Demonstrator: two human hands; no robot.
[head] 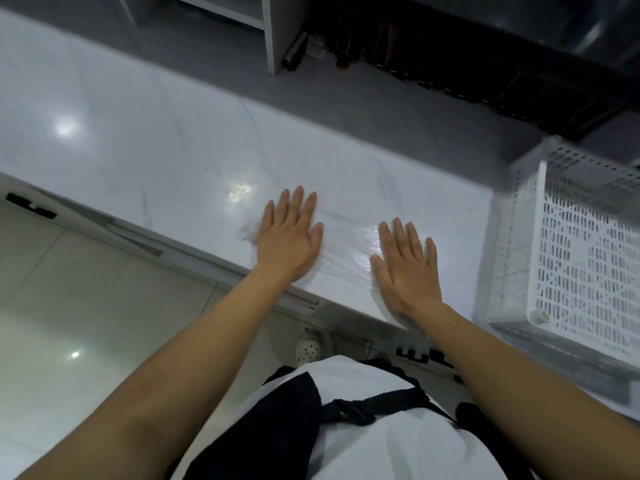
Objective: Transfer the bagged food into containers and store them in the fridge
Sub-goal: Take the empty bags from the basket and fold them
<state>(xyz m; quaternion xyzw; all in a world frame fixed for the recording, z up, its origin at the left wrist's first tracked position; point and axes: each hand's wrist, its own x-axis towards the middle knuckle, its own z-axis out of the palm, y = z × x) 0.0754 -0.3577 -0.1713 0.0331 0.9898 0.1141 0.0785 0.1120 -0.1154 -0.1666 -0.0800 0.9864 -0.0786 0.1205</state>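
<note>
The clear plastic bag [349, 237] lies flat and empty between the left hand [289, 242] and right hand [405, 268], both pressing it with straight fingers.

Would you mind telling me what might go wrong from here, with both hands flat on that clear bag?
1. The clear bag lies close to the counter edge under the left hand and right hand; a push toward the body could slide it off.
2. It is hard to see on the glossy top, so a wrinkle or fold may be missed.
3. The basket stands close by the right hand; a sideways sweep might bump it.
</note>
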